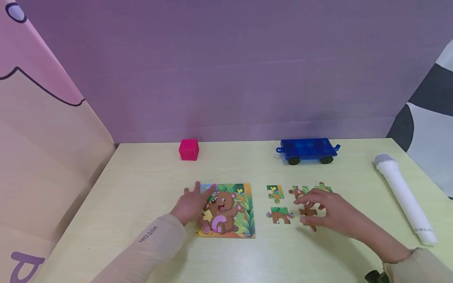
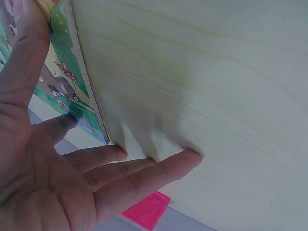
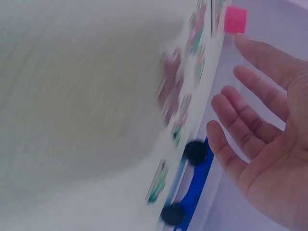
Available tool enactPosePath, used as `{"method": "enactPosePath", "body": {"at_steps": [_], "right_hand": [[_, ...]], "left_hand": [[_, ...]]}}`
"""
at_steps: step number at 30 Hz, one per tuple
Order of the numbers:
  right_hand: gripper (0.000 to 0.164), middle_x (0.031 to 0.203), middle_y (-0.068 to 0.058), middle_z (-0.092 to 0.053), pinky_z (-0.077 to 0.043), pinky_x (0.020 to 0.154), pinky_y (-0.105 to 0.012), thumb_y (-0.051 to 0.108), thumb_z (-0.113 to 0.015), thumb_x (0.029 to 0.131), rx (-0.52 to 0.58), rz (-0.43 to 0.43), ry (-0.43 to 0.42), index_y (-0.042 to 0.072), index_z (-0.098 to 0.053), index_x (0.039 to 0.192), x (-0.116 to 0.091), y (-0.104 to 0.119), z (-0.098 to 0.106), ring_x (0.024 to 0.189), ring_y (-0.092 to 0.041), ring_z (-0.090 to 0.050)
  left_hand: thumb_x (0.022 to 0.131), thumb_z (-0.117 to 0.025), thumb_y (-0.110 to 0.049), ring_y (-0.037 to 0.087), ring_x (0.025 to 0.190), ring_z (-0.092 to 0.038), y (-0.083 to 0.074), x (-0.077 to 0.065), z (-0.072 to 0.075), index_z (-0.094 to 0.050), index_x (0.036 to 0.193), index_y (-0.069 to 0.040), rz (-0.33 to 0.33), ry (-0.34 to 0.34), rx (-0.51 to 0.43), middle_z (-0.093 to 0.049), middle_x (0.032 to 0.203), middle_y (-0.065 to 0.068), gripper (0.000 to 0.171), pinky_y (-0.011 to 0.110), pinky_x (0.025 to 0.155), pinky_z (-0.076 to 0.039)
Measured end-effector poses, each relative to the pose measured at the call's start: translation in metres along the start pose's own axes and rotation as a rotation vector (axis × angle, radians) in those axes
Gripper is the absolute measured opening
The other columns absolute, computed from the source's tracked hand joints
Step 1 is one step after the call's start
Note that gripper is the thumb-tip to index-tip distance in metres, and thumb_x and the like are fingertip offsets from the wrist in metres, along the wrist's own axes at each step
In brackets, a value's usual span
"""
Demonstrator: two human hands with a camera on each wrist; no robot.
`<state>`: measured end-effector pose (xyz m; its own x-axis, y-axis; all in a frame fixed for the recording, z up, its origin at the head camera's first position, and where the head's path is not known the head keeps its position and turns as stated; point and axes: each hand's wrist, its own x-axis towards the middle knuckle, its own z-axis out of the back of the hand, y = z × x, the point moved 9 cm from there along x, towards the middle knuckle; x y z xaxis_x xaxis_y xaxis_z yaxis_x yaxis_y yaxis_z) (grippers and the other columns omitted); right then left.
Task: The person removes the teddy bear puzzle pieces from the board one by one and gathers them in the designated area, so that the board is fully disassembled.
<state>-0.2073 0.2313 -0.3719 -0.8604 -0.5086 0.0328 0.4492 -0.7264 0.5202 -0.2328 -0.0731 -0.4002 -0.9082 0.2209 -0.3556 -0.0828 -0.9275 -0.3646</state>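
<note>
On the left wall (image 1: 35, 169) is a purple letter (image 1: 17, 261). Next, a sleeve (image 1: 155, 247) says "Letsslim"; the left hand (image 1: 190, 204) spreads its fingers, touching a bear puzzle board (image 1: 221, 224) on the pale wooden table (image 1: 141, 184). Behind is a pink block (image 1: 188, 150). Loose puzzle pieces (image 1: 274, 192) come next; the right hand (image 1: 334, 214), fingers loosely bent, is over some. Then a blue wagon (image 1: 306, 148) and white microphone (image 1: 407, 200).

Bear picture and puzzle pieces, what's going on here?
A person's left hand touches the left side of a bear picture board, which lies flat on the table. Their right hand hovers over loose jigsaw pieces beside it, apparently holding nothing. A pink block and a blue toy wagon stand farther back.
</note>
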Motion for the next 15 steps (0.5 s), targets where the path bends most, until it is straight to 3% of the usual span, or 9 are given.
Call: {"method": "enactPosePath", "body": {"at_steps": [3,5,9,10,12,15], "right_hand": [[0.036,0.117,-0.007,-0.067,-0.056,0.072,-0.031,0.033,-0.080,0.089,0.040,0.002,0.001,0.014,-0.071,0.118,0.007,0.014,-0.005,0.090,-0.019,-0.066],[0.035,0.119,-0.009,-0.067,-0.056,0.070,-0.030,0.034,-0.080,0.088,0.051,0.016,-0.007,0.015,-0.072,0.117,0.011,0.022,-0.008,0.101,-0.030,-0.067],[0.032,0.109,0.001,-0.066,-0.054,0.069,-0.028,0.033,-0.081,0.088,0.053,0.081,-0.026,0.016,-0.074,0.113,0.020,0.038,-0.015,0.108,-0.034,-0.064],[0.032,0.109,0.003,-0.066,-0.055,0.070,-0.029,0.033,-0.082,0.087,0.049,0.092,-0.027,0.016,-0.074,0.113,0.022,0.042,-0.017,0.110,-0.032,-0.063],[0.033,0.106,0.006,-0.066,-0.054,0.071,-0.031,0.035,-0.082,0.087,0.045,0.096,-0.026,0.017,-0.074,0.113,0.026,0.047,-0.021,0.099,-0.022,-0.062],[0.035,0.107,0.006,-0.067,-0.052,0.083,-0.041,0.039,-0.081,0.086,0.052,0.073,-0.018,0.017,-0.074,0.112,0.034,0.054,-0.027,0.093,-0.015,-0.060]], "left_hand": [[0.070,-0.091,-0.003,0.061,0.143,-0.021,0.000,0.000,0.000,-0.035,0.160,-0.021,0.002,0.001,-0.002,-0.019,0.163,0.029,0.107,0.065,0.095,-0.049],[0.070,-0.091,-0.003,0.061,0.143,-0.021,0.000,0.000,0.000,-0.035,0.160,-0.021,0.001,0.001,0.001,-0.019,0.163,0.029,0.107,0.065,0.095,-0.050],[0.070,-0.091,-0.003,0.061,0.143,-0.021,0.000,0.000,0.000,-0.035,0.160,-0.020,-0.001,-0.001,-0.002,-0.018,0.163,0.029,0.107,0.065,0.095,-0.050],[0.070,-0.091,-0.003,0.061,0.143,-0.021,0.000,0.000,0.000,-0.036,0.160,-0.020,-0.002,-0.001,-0.001,-0.019,0.163,0.029,0.107,0.065,0.095,-0.049],[0.070,-0.090,-0.002,0.061,0.144,-0.021,0.000,0.000,0.001,-0.036,0.160,-0.020,-0.001,-0.001,-0.007,-0.018,0.164,0.029,0.107,0.066,0.095,-0.049],[0.070,-0.091,-0.002,0.061,0.143,-0.021,0.000,0.000,0.001,-0.036,0.160,-0.020,-0.006,-0.003,0.002,-0.019,0.163,0.029,0.107,0.065,0.096,-0.049]]}}
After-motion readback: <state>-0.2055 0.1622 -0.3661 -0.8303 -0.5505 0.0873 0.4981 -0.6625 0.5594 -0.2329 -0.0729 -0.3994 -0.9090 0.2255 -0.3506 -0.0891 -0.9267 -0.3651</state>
